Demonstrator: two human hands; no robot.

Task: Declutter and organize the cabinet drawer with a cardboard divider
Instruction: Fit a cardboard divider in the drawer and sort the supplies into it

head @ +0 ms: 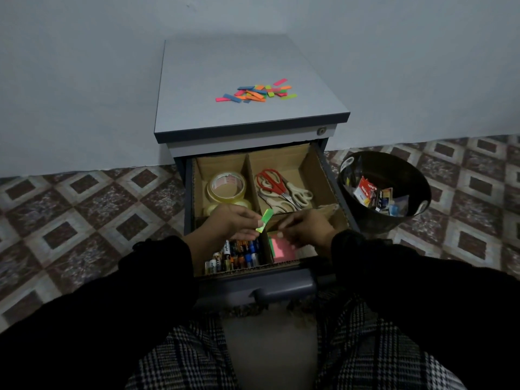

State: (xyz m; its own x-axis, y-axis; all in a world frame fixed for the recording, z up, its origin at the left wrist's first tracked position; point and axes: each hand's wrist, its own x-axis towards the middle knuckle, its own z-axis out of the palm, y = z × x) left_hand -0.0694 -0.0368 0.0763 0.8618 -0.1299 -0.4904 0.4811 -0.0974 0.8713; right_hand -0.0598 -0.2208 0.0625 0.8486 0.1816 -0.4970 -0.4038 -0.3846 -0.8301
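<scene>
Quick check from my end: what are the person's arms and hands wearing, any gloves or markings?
No gloves: the left hand and right hand are bare. Both arms wear long, loose black sleeves reaching the wrists, with slightly gathered cuffs. No rings, watch or markings are visible in this dim view.

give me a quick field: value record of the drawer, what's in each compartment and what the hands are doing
drawer: open, cardboard divider makes four compartments
back left: clear tape rolls
back right: scissors, red-handled pair on top
front left: batteries
front right: pink and green sticky notes
left hand: pinching a green sticky flag above the drawer
right hand: over the front right compartment, grip unclear
cabinet top: pile of coloured flags
bin: right of cabinet, holds discarded packaging
</scene>
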